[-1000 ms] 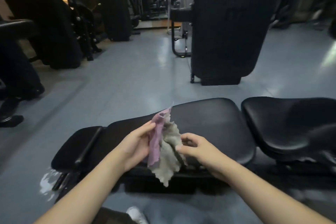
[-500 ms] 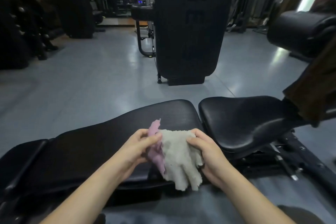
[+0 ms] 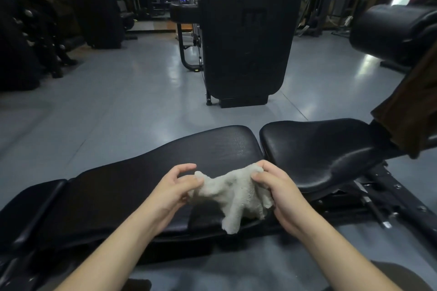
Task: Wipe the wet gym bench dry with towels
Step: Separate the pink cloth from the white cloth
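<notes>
Both hands, left (image 3: 173, 190) and right (image 3: 275, 188), pinch towel (image 3: 233, 190) stretched above bench (image 3: 142, 179); prepping, next press down, wipe toward 9 o'clock

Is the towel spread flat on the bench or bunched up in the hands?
Bunched, not flat: the towel is stretched between the left hand and right hand, its crumpled lower corner dangling over the bench.
</notes>
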The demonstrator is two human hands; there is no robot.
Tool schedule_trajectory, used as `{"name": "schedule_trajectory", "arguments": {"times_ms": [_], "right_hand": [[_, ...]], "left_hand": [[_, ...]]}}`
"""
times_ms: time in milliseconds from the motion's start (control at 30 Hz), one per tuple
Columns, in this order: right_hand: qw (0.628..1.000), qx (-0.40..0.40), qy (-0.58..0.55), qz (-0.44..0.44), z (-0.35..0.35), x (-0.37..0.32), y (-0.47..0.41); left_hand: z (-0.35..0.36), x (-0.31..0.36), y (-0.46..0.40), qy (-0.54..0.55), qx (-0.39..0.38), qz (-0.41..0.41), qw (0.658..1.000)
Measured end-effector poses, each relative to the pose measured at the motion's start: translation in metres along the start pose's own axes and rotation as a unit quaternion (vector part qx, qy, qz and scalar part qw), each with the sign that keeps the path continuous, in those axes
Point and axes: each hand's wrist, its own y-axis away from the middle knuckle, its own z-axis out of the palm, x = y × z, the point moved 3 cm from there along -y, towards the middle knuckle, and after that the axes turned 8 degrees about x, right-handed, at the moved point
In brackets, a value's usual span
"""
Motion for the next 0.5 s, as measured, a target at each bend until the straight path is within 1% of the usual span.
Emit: {"name": "schedule_trajectory", "arguments": {"times_ms": [67, 133, 200, 233, 267, 333, 400, 500], "right_hand": [[0.999, -0.010, 0.048, -0.002, 0.002, 0.001, -0.001], [0.989, -0.003, 0.148, -0.025, 0.001, 0.002, -0.005], [0.954, 0.021, 0.290, -0.076, -0.004, 0.005, -0.011], [0.935, 0.033, 0.340, -0.092, -0.006, 0.007, -0.013], [0.924, 0.043, 0.367, -0.099, -0.007, 0.009, -0.016], [0.917, 0.051, 0.383, -0.094, -0.008, 0.012, -0.019], [0.920, 0.047, 0.381, -0.077, -0.007, 0.016, -0.021], [0.946, 0.042, 0.319, -0.032, -0.004, 0.023, -0.021]], "left_hand": [[-0.003, 0.000, 0.000, -0.012, -0.010, -0.003, 1.000], [-0.010, 0.000, -0.003, -0.003, -0.013, -0.004, 1.000], [-0.018, 0.003, -0.004, -0.019, -0.016, 0.009, 1.000], [-0.021, 0.004, -0.005, -0.040, -0.014, 0.021, 0.999], [-0.026, 0.004, -0.005, -0.070, -0.004, 0.035, 0.997], [-0.034, 0.003, -0.006, -0.117, 0.025, 0.055, 0.991], [-0.038, 0.000, -0.006, -0.136, 0.020, 0.061, 0.989], [-0.038, 0.004, 0.000, -0.141, 0.001, 0.069, 0.988]]}}
